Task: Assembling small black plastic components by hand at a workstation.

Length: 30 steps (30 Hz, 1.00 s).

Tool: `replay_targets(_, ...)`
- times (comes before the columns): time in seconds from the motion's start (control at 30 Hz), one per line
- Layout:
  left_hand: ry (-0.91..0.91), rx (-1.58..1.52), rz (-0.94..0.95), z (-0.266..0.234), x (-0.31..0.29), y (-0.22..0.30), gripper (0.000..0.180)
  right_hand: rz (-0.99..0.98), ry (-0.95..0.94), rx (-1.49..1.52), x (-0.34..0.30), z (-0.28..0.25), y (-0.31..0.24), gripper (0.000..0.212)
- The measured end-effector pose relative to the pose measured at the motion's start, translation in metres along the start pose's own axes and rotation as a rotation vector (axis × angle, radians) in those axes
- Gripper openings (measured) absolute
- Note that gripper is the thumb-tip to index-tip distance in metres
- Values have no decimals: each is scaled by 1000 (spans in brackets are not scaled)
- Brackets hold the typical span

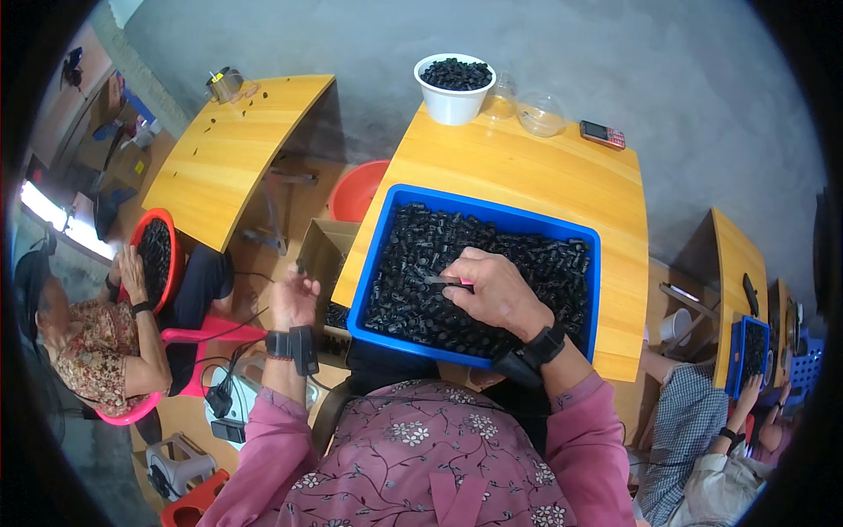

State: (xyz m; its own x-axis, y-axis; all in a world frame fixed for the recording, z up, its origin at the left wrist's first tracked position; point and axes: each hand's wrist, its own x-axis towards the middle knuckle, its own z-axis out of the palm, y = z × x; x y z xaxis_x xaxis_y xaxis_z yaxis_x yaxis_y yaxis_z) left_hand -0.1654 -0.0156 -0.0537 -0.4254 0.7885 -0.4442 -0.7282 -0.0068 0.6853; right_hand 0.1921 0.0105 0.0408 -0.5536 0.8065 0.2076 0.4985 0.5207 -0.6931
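A blue tray full of small black plastic parts sits on the yellow wooden table in front of me. Over its middle, my right hand is closed around a small tool with a thin metal end and a bit of pink; its exact kind is unclear. My left hand is left of the tray, beside an open cardboard box. Its fingers are curled up, with a small dark part at the fingertips. More black parts lie inside the box, partly hidden by the tray.
A white tub of black parts, clear plastic containers and a phone stand at the table's far edge. A red basin is behind the box. One person sits at left with a red basin; others work at right.
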Motion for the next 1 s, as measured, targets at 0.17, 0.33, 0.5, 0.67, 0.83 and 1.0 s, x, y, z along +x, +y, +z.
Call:
replay_targets(0.17, 310, 214, -92, -29, 21, -20, 17, 33, 88, 223, 1, 1, 3, 12)
replay_targets(0.33, 67, 253, 53, 17, -11, -4, 28, 133, 23, 340, -1, 1, 3, 16)
replay_targets(0.5, -399, 252, 279, 93, -72, -6, 15, 7, 162, 405, 0, -2, 5, 13)
replay_targets(0.67, -675, 408, 46, 130, -111, -31, 17, 179, 133, 610, -6, -12, 9, 15)
replay_targets(0.83, -800, 432, -158, 147, -125, -57, 19, 207, 175, 893, -8, -15, 3, 15)
replay_targets(1.0, -805, 408, -62, 148, -115, -72, 13, 187, 216, 765, -8, -14, 4, 14)
